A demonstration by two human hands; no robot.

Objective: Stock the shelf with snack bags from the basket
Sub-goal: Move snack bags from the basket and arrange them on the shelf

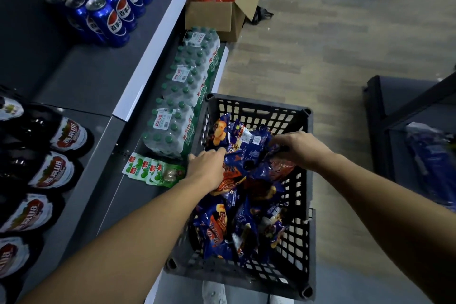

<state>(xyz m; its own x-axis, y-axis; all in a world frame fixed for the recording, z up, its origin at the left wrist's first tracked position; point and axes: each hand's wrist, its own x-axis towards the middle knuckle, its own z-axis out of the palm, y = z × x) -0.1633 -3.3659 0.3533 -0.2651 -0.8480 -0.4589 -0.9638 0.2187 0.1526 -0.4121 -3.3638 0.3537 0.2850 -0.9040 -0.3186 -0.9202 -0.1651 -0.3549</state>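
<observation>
Black lattice-walled plastic basket [256, 108], lower centre, holds dark blue foil snack bags [249, 138] with orange-red print. Upper left: blue cans [108, 20] with red-white emblems.

A dark grey shelf [93, 76] carries blue cola cans [111, 5] near its far end and dark bottles [49, 153] along its near left. On the lower shelf [128, 195] lie shrink-wrapped water bottle packs [182, 101] and green-and-white packets [148, 168]. A black plastic basket [303, 180] and an open cardboard box [222, 12] stand on the wood-pattern floor [320, 57].
</observation>
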